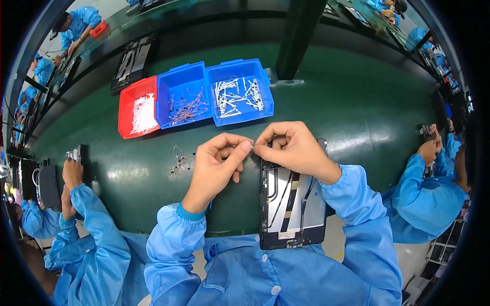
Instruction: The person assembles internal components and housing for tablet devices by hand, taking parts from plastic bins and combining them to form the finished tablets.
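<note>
We see bright, fairly even light that seems to fall from above, leaving soft white glare on the green surface (372,102) to the left and right. The blue sleeves (352,199) shine along their folds, while the surface's far side sits darker. We find the fingers (234,157) reasonably sharp, though the tiny piece (251,147) at their tips is indistinct. Fisheye distortion bends edges near the rim and blackens the corners.

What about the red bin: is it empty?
No, the red bin holds a heap of thin white pieces.
</note>
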{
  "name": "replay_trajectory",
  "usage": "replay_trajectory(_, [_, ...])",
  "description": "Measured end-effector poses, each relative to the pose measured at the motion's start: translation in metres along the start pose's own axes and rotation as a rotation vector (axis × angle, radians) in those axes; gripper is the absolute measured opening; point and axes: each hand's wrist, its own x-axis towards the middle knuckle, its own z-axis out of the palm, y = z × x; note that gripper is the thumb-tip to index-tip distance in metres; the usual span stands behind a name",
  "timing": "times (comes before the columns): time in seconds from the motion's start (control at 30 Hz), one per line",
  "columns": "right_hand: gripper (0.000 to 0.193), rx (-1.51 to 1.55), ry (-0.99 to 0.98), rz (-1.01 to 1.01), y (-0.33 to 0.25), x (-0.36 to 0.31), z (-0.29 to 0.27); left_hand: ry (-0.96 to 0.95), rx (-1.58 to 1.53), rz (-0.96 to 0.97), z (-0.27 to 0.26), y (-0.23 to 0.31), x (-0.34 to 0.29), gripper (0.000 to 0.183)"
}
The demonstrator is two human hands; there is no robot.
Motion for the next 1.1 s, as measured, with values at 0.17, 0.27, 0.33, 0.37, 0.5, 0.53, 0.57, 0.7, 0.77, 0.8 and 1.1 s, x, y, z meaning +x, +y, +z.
replay_trajectory(0.17, [0.006,-0.353,0.048,-0.33,0.005,-0.001,0.003,-0.062,-0.115,-0.13,-0.013,-0.002,0.001,0.019])
replay_trajectory(0.27, [0.006,-0.638,0.085,-0.647,-0.003,-0.007,0.01,-0.077,-0.186,-0.242,-0.018,0.0,0.003,0.018])
replay_trajectory(0.33, [0.007,-0.579,0.104,-0.637,-0.009,-0.013,0.011,0.127,-0.032,-0.072,-0.023,0.012,0.001,0.018])
replay_trajectory(0.37, [0.008,-0.479,0.118,-0.535,-0.01,-0.018,0.01,0.316,0.118,0.094,-0.027,0.018,0.001,0.018])
replay_trajectory(0.5, [0.007,0.118,0.252,-0.245,-0.004,-0.026,-0.005,0.994,0.634,0.73,-0.118,0.027,0.02,0.02])
replay_trajectory(0.53, [0.005,0.125,0.283,-0.188,-0.004,-0.026,-0.012,0.997,0.637,0.731,-0.13,0.023,0.018,0.02])
replay_trajectory(0.57, [0.004,0.144,0.296,-0.154,-0.004,-0.026,-0.016,1.022,1.076,0.645,-0.138,0.019,0.016,0.019])
replay_trajectory(0.7, [0.005,0.159,0.363,-0.137,-0.004,-0.036,-0.028,0.996,1.365,0.633,-0.108,0.025,0.008,0.019])
replay_trajectory(0.77, [0.005,0.172,0.398,-0.117,-0.002,-0.045,-0.033,0.851,1.091,0.612,-0.071,0.034,-0.007,0.021])
replay_trajectory(0.8, [0.005,0.189,0.405,-0.099,-0.001,-0.051,-0.034,0.649,0.91,0.383,-0.062,0.028,-0.019,0.024])
replay_trajectory(1.1, [0.007,0.115,0.54,-0.246,0.06,-0.119,-0.016,-0.33,0.215,-0.363,0.027,0.009,-0.071,0.082])
